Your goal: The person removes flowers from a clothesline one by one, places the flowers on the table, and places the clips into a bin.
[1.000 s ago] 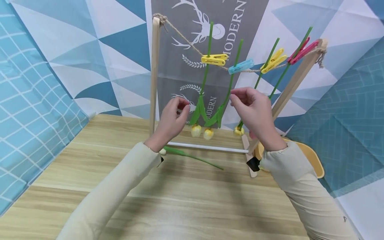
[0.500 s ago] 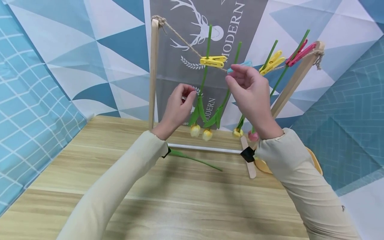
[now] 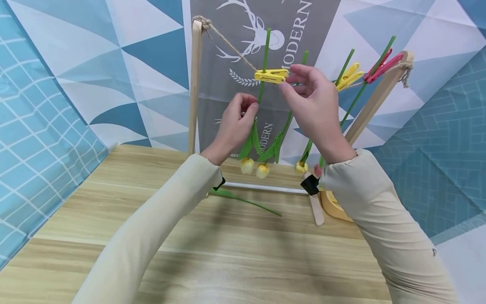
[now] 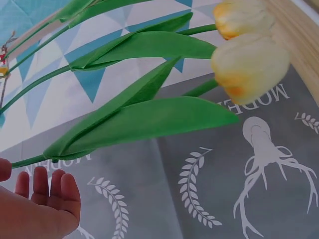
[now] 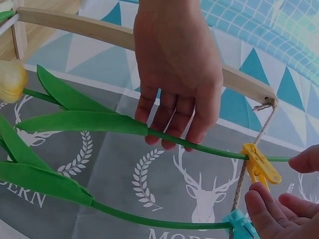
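Several artificial tulips hang heads down from a twine line (image 3: 231,47), each stem clipped by a clothespin. My left hand (image 3: 237,122) is at the stem of the leftmost pale-yellow tulip (image 3: 247,165). In the right wrist view its fingertips rest against that green stem (image 5: 199,148), just above the leaves. My right hand (image 3: 313,101) reaches the handle end of the yellow clothespin (image 3: 271,76) on the same stem, thumb and fingers spread around it. The light-blue clothespin (image 5: 241,224) beside it is hidden behind my right hand in the head view.
Wooden posts (image 3: 195,84) hold the twine, with a white rod (image 3: 265,187) low between them. A loose green stem (image 3: 254,203) lies on the wooden table (image 3: 228,253). At right are a second yellow clothespin (image 3: 349,77), a pink clothespin (image 3: 384,67) and a yellow-orange container (image 3: 334,209).
My left hand has moved up and right to the leftmost stem. My right hand has risen and shifted left, past the blue clothespin, to the yellow clothespin.
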Available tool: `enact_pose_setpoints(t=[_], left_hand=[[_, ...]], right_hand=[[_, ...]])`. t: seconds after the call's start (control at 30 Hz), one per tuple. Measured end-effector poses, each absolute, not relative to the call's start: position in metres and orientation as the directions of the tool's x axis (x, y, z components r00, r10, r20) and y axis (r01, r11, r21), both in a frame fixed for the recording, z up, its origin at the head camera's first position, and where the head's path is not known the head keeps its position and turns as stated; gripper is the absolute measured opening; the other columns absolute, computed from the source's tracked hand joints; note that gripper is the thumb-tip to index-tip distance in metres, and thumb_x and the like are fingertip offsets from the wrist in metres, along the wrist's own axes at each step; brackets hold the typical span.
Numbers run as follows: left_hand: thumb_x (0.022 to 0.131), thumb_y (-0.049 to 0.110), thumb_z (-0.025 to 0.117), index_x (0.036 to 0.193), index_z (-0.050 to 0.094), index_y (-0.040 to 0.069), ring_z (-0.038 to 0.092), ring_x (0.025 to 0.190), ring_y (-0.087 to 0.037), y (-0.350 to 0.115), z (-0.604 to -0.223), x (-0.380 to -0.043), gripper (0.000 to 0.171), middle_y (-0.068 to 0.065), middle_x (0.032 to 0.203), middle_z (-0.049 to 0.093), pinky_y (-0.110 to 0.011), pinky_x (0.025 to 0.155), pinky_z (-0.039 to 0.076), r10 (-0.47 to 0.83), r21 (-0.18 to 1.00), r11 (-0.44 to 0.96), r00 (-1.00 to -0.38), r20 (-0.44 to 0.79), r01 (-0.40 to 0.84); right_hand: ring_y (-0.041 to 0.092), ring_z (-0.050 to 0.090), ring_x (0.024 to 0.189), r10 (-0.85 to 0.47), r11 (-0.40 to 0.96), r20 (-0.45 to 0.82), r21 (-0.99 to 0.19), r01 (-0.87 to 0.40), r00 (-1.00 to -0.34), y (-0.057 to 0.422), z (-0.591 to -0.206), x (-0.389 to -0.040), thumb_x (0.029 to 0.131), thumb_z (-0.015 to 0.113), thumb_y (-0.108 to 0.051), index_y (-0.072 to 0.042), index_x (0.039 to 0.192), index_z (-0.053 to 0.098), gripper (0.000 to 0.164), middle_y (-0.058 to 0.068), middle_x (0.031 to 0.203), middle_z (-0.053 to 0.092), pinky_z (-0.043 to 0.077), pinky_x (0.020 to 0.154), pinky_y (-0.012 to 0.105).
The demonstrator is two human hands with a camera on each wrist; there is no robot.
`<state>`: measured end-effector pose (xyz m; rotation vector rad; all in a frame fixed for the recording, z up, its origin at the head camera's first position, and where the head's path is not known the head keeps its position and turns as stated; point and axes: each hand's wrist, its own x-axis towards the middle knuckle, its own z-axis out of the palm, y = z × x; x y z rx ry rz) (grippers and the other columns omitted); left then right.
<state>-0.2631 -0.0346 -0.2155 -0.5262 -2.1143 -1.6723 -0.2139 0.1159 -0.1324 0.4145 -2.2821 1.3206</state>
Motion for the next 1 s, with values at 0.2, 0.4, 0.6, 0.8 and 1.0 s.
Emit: enact_pose_setpoints(t=[0.2,0.4,0.6,0.8,1.0], left_hand=[[0.098,0.022,0.044,0.117,0.051,0.006,0.049,0.092,-0.012,-0.029,-0.21,-0.265,0.025,-0.005,0.105,0.055,-0.021,0.078,0.041,0.069,0.827,0.218,-0.854,0.516,0.517],[0.099,0.021,0.042,0.117,0.052,0.007,0.048,0.086,-0.012,-0.025,-0.205,-0.266,0.025,-0.004,0.099,0.055,-0.02,0.072,0.039,0.088,0.822,0.209,-0.847,0.525,0.531],[0.099,0.018,0.04,0.112,0.051,0.007,0.05,0.081,-0.014,-0.022,-0.202,-0.265,0.021,-0.005,0.089,0.053,-0.022,0.07,0.04,0.109,0.819,0.185,-0.839,0.533,0.544],[0.1,0.016,0.037,0.112,0.05,0.003,0.052,0.081,-0.015,-0.019,-0.201,-0.264,0.022,-0.006,0.087,0.052,-0.022,0.076,0.046,0.115,0.829,0.136,-0.84,0.531,0.542],[0.101,0.014,0.034,0.109,0.051,0.003,0.047,0.07,-0.018,-0.017,-0.2,-0.264,0.022,-0.005,0.078,0.046,-0.023,0.066,0.041,0.103,0.839,0.089,-0.843,0.528,0.537]], right_hand=[[0.013,0.062,0.098,-0.019,0.545,0.496,-0.723,-0.425,-0.868,0.114,-0.126,-0.217,0.089,0.062,-0.029,-0.014,0.128,0.054,0.043,0.004,0.117,0.063,0.05,0.086,0.024],[0.012,0.062,0.102,-0.015,0.566,0.429,-0.741,-0.361,-0.903,0.111,-0.122,-0.22,0.089,0.061,-0.03,-0.015,0.131,0.052,0.046,0.004,0.119,0.062,0.05,0.088,0.025],[0.013,0.061,0.106,-0.028,0.561,0.4,-0.752,-0.346,-0.916,0.109,-0.12,-0.223,0.089,0.061,-0.029,-0.014,0.134,0.05,0.048,0.006,0.121,0.061,0.048,0.093,0.024],[0.013,0.061,0.105,-0.024,0.533,0.398,-0.771,-0.349,-0.917,0.109,-0.12,-0.226,0.089,0.062,-0.025,-0.012,0.132,0.052,0.046,0.007,0.118,0.061,0.048,0.092,0.023],[0.013,0.062,0.1,-0.013,0.466,0.384,-0.814,-0.346,-0.923,0.109,-0.121,-0.229,0.089,0.063,-0.02,-0.011,0.133,0.051,0.047,0.005,0.109,0.06,0.049,0.09,0.023]])
